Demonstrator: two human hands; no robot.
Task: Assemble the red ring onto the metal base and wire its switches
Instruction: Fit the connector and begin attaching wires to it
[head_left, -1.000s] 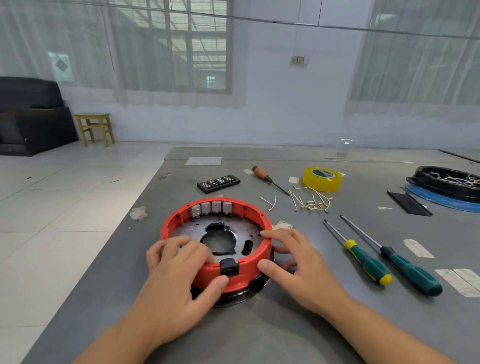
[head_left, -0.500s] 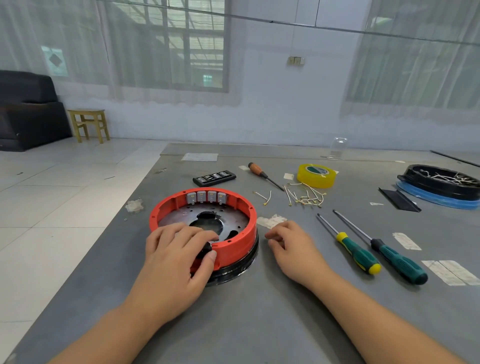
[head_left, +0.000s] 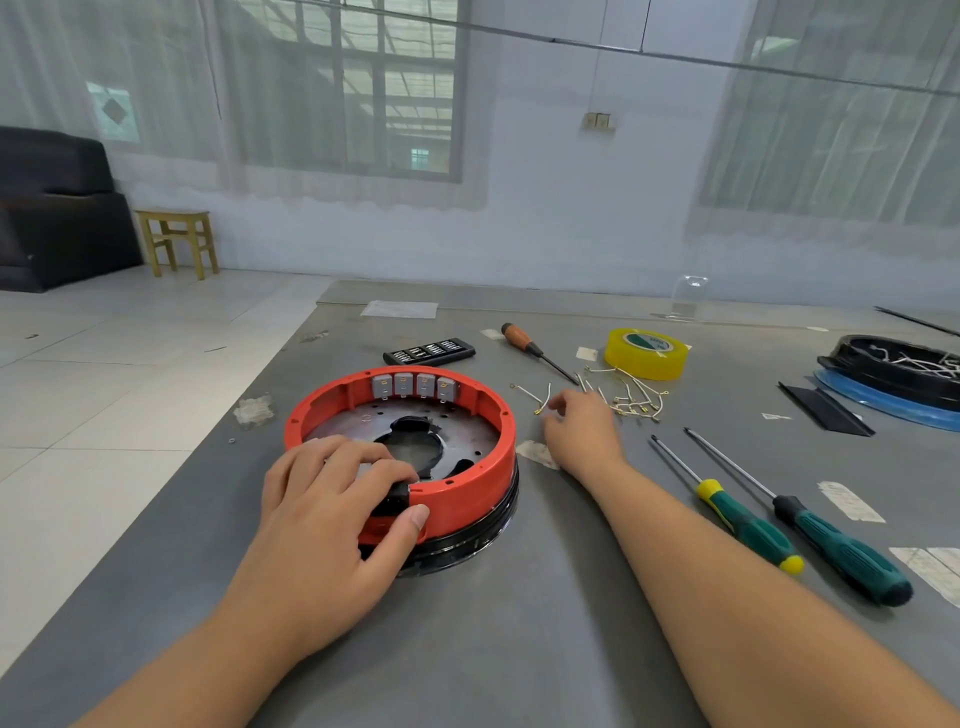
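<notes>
The red ring (head_left: 488, 447) sits on the round metal base (head_left: 467, 436), which rests on a black rim on the grey table (head_left: 519, 623). Several grey switches (head_left: 414, 385) line the ring's far inner wall. My left hand (head_left: 332, 514) grips the ring's near edge, thumb outside, fingers over a black socket (head_left: 395, 501). My right hand (head_left: 582, 431) reaches to the right of the ring, fingers curled down at a short white wire (head_left: 535, 399) beside a scatter of similar wires (head_left: 628, 400). Whether it holds one is hidden.
Two green-handled screwdrivers (head_left: 748, 525) (head_left: 841, 551) lie at the right. An orange-handled screwdriver (head_left: 530, 348), a yellow tape roll (head_left: 647, 353) and a black bit case (head_left: 428, 352) lie beyond the ring. A black and blue round part (head_left: 898, 379) holds wires at far right. The table's left edge drops to tiled floor.
My right hand left the ring's right side and moved forward and right to the loose wires. My left hand stayed on the ring's near edge, covering the black socket.
</notes>
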